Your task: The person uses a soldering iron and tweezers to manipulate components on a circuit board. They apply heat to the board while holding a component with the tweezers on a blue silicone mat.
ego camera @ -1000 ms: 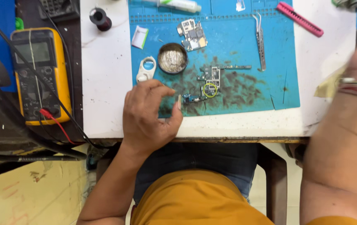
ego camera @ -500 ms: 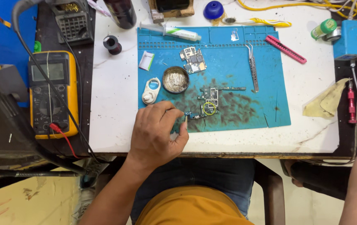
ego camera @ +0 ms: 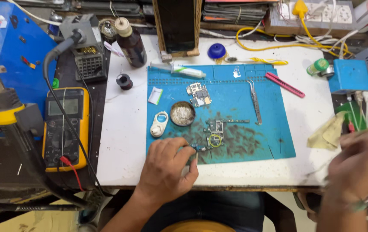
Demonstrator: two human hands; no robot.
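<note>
Left hand (ego camera: 166,167) rests on blue mat (ego camera: 274,111).

Your left hand (ego camera: 166,165) has bare mat (ego camera: 274,107) to its right (tweezers (ego camera: 255,101) lie farther off). A round tin (ego camera: 182,113) and white tag (ego camera: 159,124) crowd the far side.

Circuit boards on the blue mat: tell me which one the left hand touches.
The lower board, amid dark smudges; the left hand touches its near end. The other board lies farther away, untouched.
</note>
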